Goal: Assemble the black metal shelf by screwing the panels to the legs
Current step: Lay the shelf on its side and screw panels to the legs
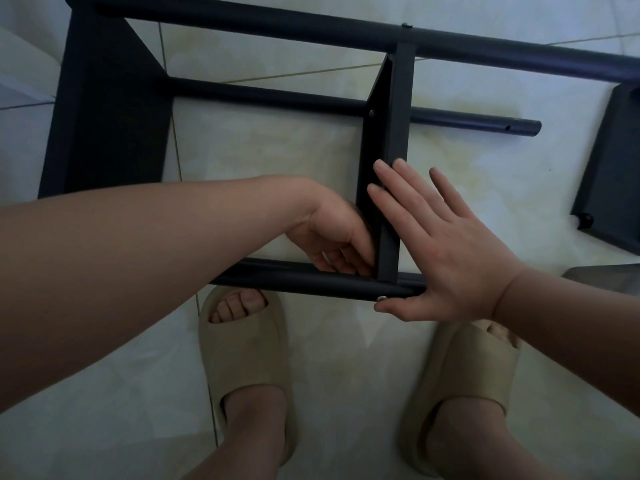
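Shelf frame laid on its side on tiled floor (277, 150). Middle panel (388, 168) steadied by flat, open right hand (446, 251), thumb at screw (381, 298) in near leg (311, 280). Left hand (332, 237) curled behind panel corner; grip cannot be told. Step judged: fastening panel to leg. Next: screw to be driven with hole alignment held.

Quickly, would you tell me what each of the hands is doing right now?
Left hand: fingers curled at the inner corner of the upright black metal shelf panel; whether it holds anything cannot be told.
Right hand: open, flat against that panel, holding nothing.
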